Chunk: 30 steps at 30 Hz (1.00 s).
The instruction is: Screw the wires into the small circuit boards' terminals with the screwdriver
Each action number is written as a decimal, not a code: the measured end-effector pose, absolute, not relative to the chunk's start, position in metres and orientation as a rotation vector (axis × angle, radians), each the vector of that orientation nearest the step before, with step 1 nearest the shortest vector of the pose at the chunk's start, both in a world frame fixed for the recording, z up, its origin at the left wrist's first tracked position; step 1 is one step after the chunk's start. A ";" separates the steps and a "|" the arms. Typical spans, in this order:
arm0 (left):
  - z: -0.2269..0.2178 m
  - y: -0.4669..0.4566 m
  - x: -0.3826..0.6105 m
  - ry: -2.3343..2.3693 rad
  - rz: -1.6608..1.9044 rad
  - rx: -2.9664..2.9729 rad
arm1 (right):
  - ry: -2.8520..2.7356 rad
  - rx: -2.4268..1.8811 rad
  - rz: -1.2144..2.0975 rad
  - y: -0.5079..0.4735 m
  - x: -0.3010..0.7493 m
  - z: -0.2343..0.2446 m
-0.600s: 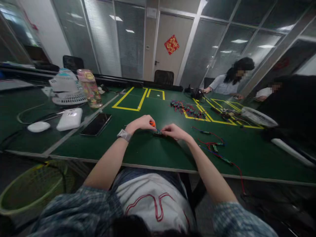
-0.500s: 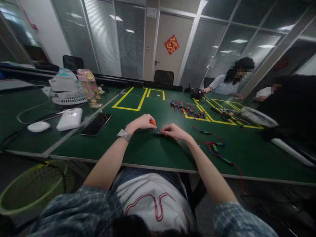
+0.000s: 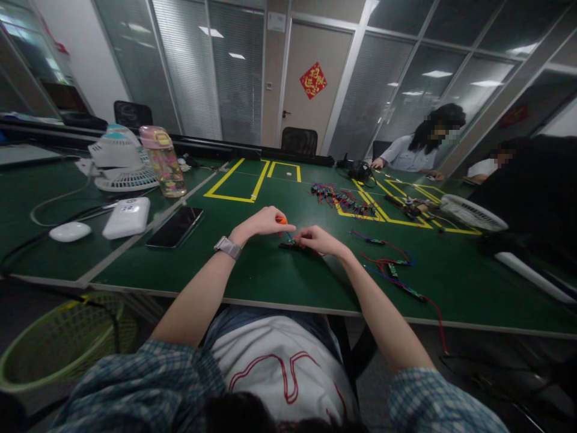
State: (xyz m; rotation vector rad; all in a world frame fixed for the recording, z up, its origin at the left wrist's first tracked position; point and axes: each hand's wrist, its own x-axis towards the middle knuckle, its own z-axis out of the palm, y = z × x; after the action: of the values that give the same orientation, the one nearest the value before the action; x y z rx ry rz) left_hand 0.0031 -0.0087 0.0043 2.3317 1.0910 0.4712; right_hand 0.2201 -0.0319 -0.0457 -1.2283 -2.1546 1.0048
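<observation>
My left hand (image 3: 267, 221) is curled over the green tabletop (image 3: 252, 273) around a small orange object (image 3: 282, 220), mostly hidden by the fingers. Its thumb stretches toward my other hand. Close on the right, my right hand (image 3: 319, 240) has its thumb and fingers pinched at a small dark circuit board (image 3: 287, 245) with thin wires. The board lies low at the tabletop, partly covered by the fingertips. To the right of this hand are several loose green circuit boards (image 3: 393, 270) with red and blue wires.
A black phone (image 3: 175, 227), a white power bank (image 3: 127, 218) and a white mouse (image 3: 70, 231) lie at left, before a small fan (image 3: 119, 159) and a bottle (image 3: 163, 161). A pile of wired boards (image 3: 345, 199) lies ahead. A co-worker (image 3: 417, 147) sits far right.
My left thumb has extended to the right, toward the right fingertips. The orange object has shifted slightly right and up with the left hand. The right hand stays at the board.
</observation>
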 end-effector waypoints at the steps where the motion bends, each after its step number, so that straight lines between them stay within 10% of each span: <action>1: 0.005 -0.009 0.003 1.098 0.462 2.333 | -2.154 -1.229 1.000 -0.032 0.220 -0.046; 30: 0.003 -0.011 0.004 1.157 0.433 2.351 | -2.067 -1.125 1.085 -0.033 0.216 -0.048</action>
State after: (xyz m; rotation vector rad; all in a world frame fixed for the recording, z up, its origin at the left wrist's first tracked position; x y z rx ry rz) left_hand 0.0038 -0.0106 0.0035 2.3510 1.1574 0.4328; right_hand 0.2159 -0.0329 -0.0476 -1.1250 -2.0673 1.0855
